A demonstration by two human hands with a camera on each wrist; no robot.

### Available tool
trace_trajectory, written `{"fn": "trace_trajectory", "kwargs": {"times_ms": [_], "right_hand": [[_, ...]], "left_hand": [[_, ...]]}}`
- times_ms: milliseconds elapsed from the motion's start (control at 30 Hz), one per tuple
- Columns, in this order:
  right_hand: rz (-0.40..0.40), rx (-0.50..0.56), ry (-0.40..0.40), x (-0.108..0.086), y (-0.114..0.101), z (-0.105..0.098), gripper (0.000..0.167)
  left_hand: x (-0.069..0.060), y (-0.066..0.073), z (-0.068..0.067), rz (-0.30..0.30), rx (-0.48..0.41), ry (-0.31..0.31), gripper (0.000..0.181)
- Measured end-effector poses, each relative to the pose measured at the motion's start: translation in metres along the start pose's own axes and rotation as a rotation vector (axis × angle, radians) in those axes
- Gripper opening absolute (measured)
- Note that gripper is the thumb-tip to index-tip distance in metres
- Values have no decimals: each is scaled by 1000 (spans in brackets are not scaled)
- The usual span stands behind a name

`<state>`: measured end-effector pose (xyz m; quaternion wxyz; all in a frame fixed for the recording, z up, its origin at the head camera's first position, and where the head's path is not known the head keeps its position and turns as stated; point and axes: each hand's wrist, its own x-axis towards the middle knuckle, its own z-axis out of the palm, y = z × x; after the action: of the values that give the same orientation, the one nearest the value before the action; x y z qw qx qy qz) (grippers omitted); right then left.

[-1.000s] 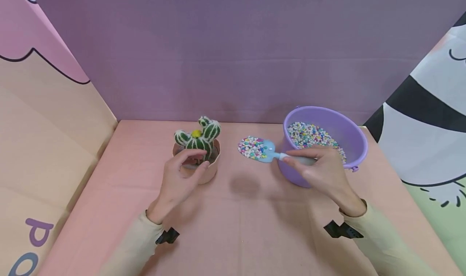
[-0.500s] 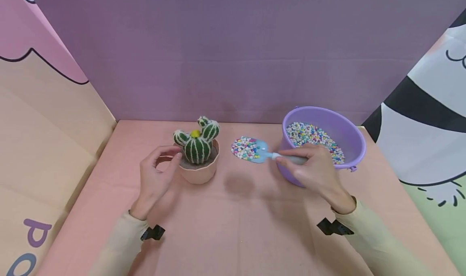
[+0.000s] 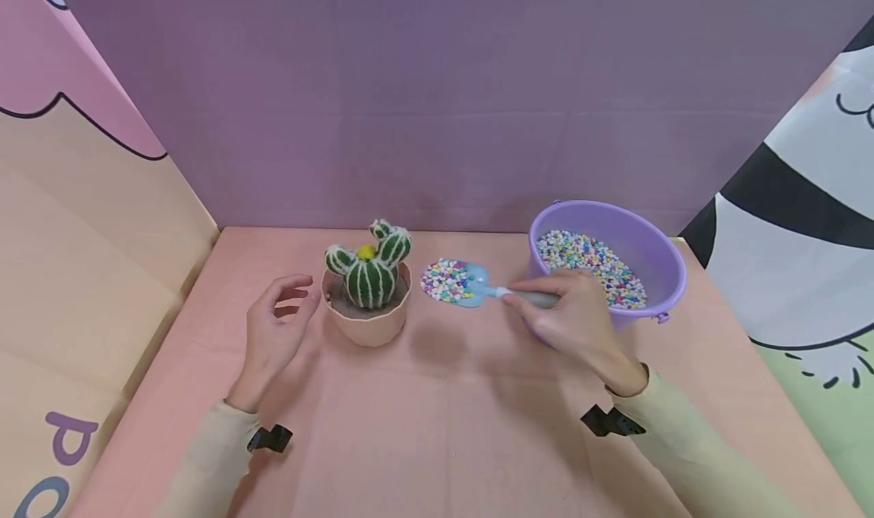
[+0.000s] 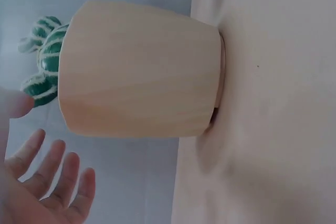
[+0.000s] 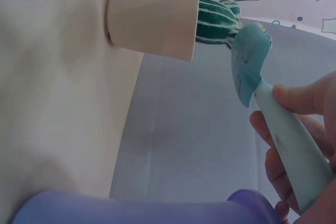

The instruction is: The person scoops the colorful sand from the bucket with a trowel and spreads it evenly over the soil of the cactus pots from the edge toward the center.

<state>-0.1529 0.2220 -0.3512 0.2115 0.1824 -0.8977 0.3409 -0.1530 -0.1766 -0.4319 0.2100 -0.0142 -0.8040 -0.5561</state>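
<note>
Two hands, one pot, one cactus, one trowel and one bucket could be counted. By the right hand (image 3: 573,317), the trowel (image 3: 478,287) was held above the tabletop (image 3: 423,427) between pot and bucket, its handle pinched in the grip between thumb and fingers. The blade was loaded with multicoloured beads (image 3: 445,280), too many to be counted, and was pointed toward the pot (image 3: 372,332). In that pot the single green-and-white cactus (image 3: 371,283) was seen upright, topped with one yellow flower (image 3: 366,252). The left hand (image 3: 273,332) was placed just beside the pot's left side, its grip spread, with the thumb set apart from loosely bent fingers. More beads were contained in the purple bucket (image 3: 642,249), whose near side was partly hidden by the right hand. Two black devices (image 3: 271,438), one at each wrist, were worn by the person. The tabletop was backed by one purple wall (image 3: 437,101) and flanked by two printed panels (image 3: 75,222).
</note>
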Motion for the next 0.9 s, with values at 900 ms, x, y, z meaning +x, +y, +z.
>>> {"fn": "trace_trajectory", "kwargs": {"times_ms": [900], "right_hand": [[-5,-11,-34,2,-13,27,17]], "left_hand": [[1,-12,5,-114,5,-314,63]]}}
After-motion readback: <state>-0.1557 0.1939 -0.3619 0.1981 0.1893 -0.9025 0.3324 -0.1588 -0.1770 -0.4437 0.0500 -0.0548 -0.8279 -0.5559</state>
